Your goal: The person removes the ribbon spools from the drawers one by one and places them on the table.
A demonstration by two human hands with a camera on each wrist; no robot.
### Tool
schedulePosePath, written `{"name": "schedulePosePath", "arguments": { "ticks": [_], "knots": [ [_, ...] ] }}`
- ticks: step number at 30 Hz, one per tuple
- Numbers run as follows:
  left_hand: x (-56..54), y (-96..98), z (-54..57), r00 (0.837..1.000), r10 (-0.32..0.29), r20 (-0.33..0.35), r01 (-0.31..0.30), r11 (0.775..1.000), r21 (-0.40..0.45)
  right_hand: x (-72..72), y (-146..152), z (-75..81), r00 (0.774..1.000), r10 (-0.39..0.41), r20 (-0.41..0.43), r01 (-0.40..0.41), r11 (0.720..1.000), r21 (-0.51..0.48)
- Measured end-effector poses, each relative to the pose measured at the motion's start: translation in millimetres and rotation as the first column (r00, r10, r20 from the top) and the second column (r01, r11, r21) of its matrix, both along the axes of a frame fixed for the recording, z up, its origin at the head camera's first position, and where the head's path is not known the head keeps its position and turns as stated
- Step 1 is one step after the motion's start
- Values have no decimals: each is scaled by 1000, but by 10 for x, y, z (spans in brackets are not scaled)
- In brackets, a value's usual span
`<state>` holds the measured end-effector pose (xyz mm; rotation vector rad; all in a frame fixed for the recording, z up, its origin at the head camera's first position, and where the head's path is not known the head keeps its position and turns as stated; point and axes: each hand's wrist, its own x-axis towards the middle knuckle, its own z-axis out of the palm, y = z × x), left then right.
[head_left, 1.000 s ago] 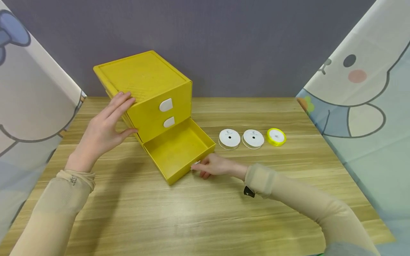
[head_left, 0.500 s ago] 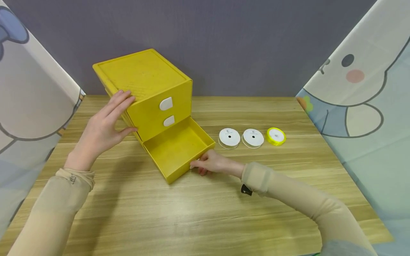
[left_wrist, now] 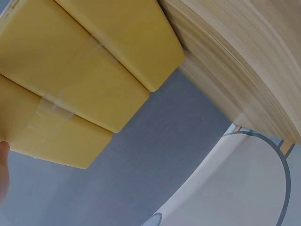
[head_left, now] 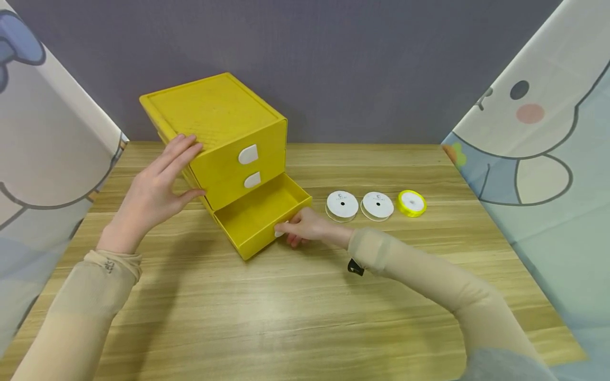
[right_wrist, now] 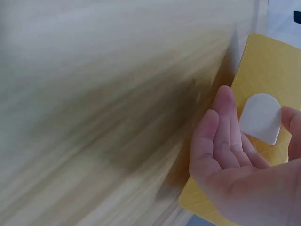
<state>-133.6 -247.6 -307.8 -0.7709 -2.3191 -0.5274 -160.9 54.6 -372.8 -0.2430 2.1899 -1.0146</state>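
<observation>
A yellow drawer cabinet (head_left: 214, 108) stands at the back left, its lowest drawer (head_left: 257, 242) pulled partly out with nothing inside. My left hand (head_left: 153, 190) rests on the cabinet's near left corner, fingers straight over the top edge and thumb at the front. In the left wrist view the cabinet's side (left_wrist: 94, 89) fills the upper left, and only a fingertip shows. My right hand (head_left: 308, 225) is at the drawer's front. There, in the right wrist view, it pinches the white drawer handle (right_wrist: 260, 117) between thumb and index finger, the other fingers loosely bent below.
Right of the drawer lie two white ribbon spools (head_left: 341, 205) side by side, then a spool of yellow ribbon (head_left: 411, 203). All are on the wooden table (head_left: 286, 323). A grey wall (head_left: 362, 69) rises behind, and printed cloth hangs at both sides.
The lowest drawer has slid partway back into the cabinet, with my right hand moving along at its handle. My left hand stays on the corner.
</observation>
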Motion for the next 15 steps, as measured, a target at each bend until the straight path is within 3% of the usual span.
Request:
{"name": "schedulePosePath", "arguments": {
  "ticks": [9,15],
  "knots": [
    [-1,14,0,1000,5,-5,-5,1000,-7,-181,-156,-50,999,29,-17,-29,1000,6],
    [-2,6,2,1000,9,-5,-9,1000,-8,-268,-263,-136,1000,-5,-11,5,999,-34]
  ]
}}
